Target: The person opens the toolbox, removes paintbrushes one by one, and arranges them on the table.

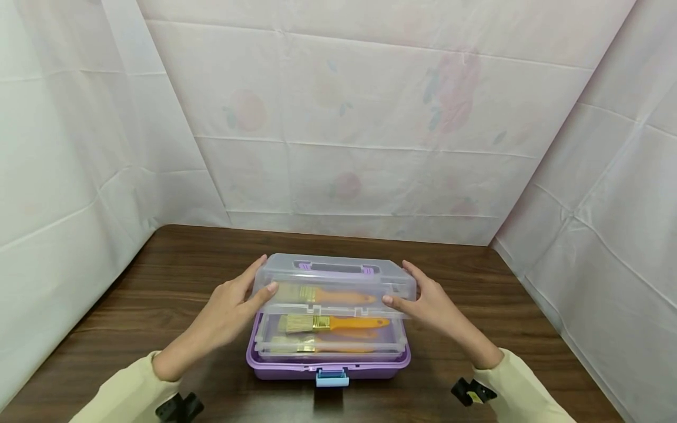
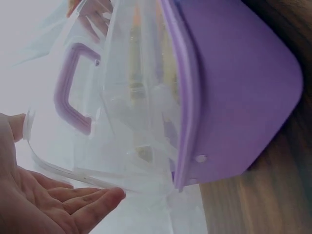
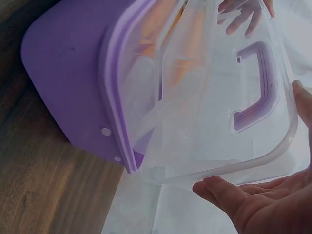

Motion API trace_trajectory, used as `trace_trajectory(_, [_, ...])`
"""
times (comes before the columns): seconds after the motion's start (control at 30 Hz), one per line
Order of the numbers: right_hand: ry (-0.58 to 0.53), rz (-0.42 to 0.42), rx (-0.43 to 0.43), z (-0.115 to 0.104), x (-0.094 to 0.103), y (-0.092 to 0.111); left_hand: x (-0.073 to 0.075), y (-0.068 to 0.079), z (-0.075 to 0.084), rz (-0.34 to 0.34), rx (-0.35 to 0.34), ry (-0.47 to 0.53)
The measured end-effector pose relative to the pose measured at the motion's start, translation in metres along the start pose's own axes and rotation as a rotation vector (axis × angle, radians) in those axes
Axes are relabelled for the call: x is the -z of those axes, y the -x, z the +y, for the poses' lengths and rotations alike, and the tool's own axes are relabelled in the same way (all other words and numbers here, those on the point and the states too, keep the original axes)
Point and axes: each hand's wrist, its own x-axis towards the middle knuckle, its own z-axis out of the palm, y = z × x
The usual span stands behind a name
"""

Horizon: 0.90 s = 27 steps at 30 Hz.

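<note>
The box [image 1: 370, 372] is sitting on the table [image 1: 174, 294], its latch [image 1: 332, 378] facing front at the middle. Inside, a tray [image 1: 396, 338] is holding a brush [image 1: 359, 323], which is lying crosswise, bristles left, handle right. Further brush shapes [image 1: 344, 296] are showing behind and in front of it; through the plastic, whether these are separate brushes is hard to tell. The lid [image 1: 392, 283] is standing raised over the box's rear part, its carrying handle [image 2: 63, 92] lying along the top. The left hand [image 1: 224, 305] is holding the lid's left end, the right hand [image 1: 433, 301] its right. Curtains [image 1: 344, 117] are hanging behind the table and on both sides.

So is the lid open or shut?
Open: the left hand and right hand hold the lid with its front raised off the box.
</note>
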Motion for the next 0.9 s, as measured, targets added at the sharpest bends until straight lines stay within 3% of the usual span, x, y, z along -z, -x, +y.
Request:
trace_trajectory(0.6, [-0.005,-0.050,-0.100,-0.012,0.013,-0.021,0.013,-0.025,0.006,-0.062,0.077,0.006])
trace_trajectory(0.77, [-0.090,-0.078,-0.019,-0.004,0.014,-0.021,0.015,-0.028,0.006,-0.083,0.091,-0.003])
trace_trajectory(0.9, [-0.276,-0.144,0.126,0.012,0.014,-0.020,0.018,-0.029,0.006,-0.088,0.093,-0.018])
